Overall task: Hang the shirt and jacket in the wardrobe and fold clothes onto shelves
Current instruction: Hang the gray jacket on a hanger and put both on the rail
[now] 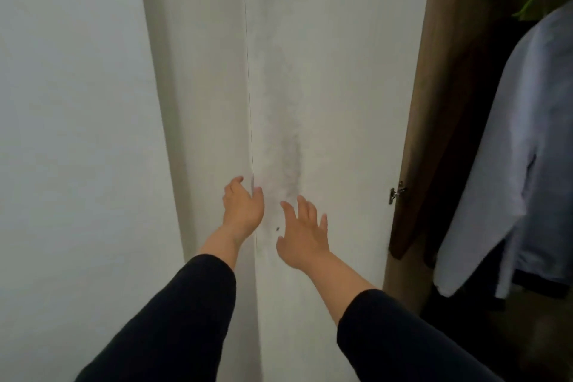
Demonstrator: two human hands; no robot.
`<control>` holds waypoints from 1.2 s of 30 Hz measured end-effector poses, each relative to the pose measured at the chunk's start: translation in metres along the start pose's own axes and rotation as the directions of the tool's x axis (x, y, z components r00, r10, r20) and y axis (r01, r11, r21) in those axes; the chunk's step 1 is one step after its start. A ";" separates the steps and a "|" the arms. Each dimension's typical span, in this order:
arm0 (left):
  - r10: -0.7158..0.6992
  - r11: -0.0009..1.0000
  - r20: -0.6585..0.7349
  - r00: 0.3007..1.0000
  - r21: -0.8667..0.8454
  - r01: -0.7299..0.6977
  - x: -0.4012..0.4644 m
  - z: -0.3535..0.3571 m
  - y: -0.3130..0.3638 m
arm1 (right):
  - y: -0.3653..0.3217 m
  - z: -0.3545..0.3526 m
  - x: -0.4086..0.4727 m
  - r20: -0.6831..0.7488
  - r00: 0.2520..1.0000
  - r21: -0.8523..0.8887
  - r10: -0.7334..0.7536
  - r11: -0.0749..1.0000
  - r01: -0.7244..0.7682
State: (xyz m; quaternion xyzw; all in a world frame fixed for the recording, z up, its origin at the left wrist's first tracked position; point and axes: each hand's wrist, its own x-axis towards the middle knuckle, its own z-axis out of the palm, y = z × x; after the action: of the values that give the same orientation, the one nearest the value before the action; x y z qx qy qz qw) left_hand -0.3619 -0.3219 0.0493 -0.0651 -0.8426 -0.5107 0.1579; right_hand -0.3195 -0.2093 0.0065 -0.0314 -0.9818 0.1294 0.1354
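White wardrobe doors (310, 71), two hands (243, 206), one hanging shirt (511, 164)

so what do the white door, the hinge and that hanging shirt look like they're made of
White door: looks like matt painted or laminated board, smooth, with grey smudges near the seam; its edge shows brown, wood-like.
Hinge: shiny silver, most likely metal.
Hanging shirt: pale blue woven cloth, soft folds, probably cotton or a blend; blur leaves the weave unclear.
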 end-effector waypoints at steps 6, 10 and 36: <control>-0.009 0.988 0.038 0.999 -0.156 0.015 0.016 0.017 0.003 | -0.006 0.019 0.005 0.063 0.997 0.072 0.052 0.996 -0.056; 0.034 0.995 -0.065 0.997 -0.096 -0.041 0.009 0.020 -0.004 | -0.001 0.018 -0.002 0.068 0.995 0.115 0.067 0.991 -0.075; 0.314 0.928 0.110 0.943 -0.246 -0.280 -0.238 0.138 0.120 | 0.221 -0.147 -0.222 -0.265 0.884 -0.246 0.385 0.860 -0.448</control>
State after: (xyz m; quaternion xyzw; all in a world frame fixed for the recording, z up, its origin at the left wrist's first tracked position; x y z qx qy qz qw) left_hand -0.1324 -0.1320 0.0116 -0.2473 -0.7683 -0.5676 0.1625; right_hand -0.0602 0.0189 0.0279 -0.2773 -0.9399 0.0012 0.1991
